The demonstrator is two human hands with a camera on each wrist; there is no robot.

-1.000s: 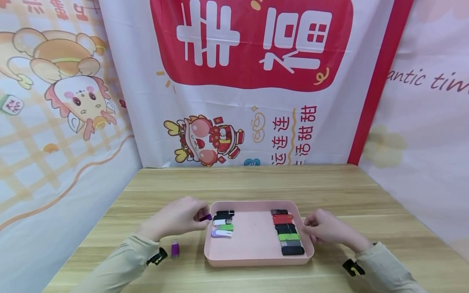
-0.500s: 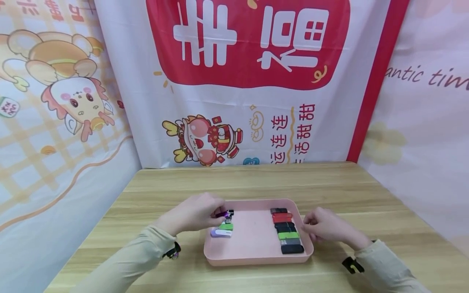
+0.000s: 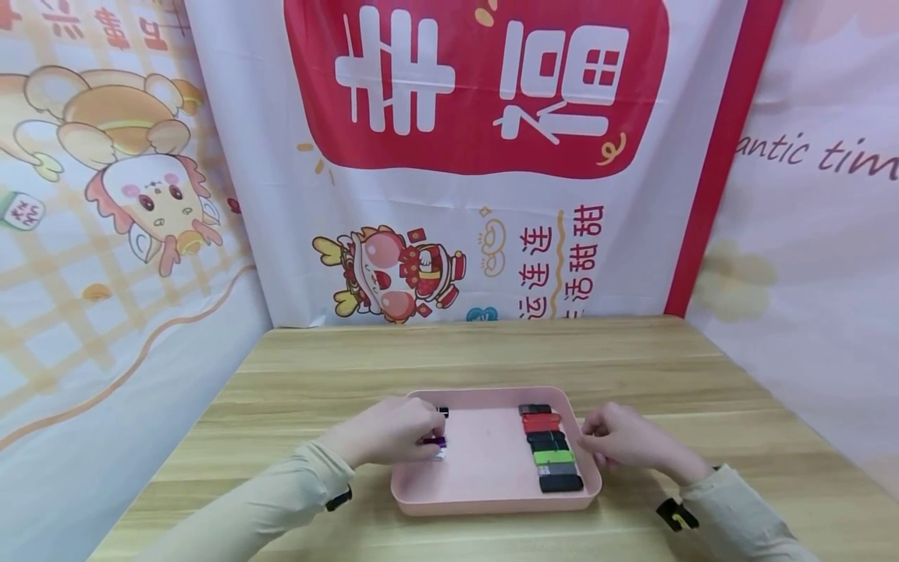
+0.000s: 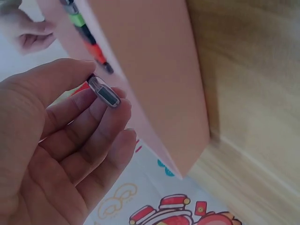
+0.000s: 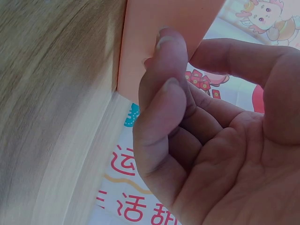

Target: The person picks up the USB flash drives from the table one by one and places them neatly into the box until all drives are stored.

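Observation:
In the head view my left hand (image 3: pixel 389 431) is over the left side of a pink tray (image 3: pixel 492 468), pinching a purple USB flash drive (image 3: pixel 435 442) between thumb and fingers. The left wrist view shows the clear-capped end of the flash drive (image 4: pixel 107 95) at the fingertips. Most of the tray's left column of flash drives is hidden under this hand; a black one (image 3: pixel 443 412) peeks out above it. My right hand (image 3: pixel 621 439) grips the tray's right rim, its curled fingers against the outer wall (image 5: pixel 154 23) in the right wrist view.
Along the tray's right side lies a column of several flash drives, among them a red one (image 3: pixel 541 422), a bright green one (image 3: pixel 553 457) and a black one (image 3: pixel 560 484). The wooden table (image 3: pixel 337 351) meets printed cloth hangings (image 3: pixel 604 257) at the back and sides.
My left hand has carried the purple flash drive from outside the tray's left rim into the tray, then toward the near side. The right hand stays on the rim.

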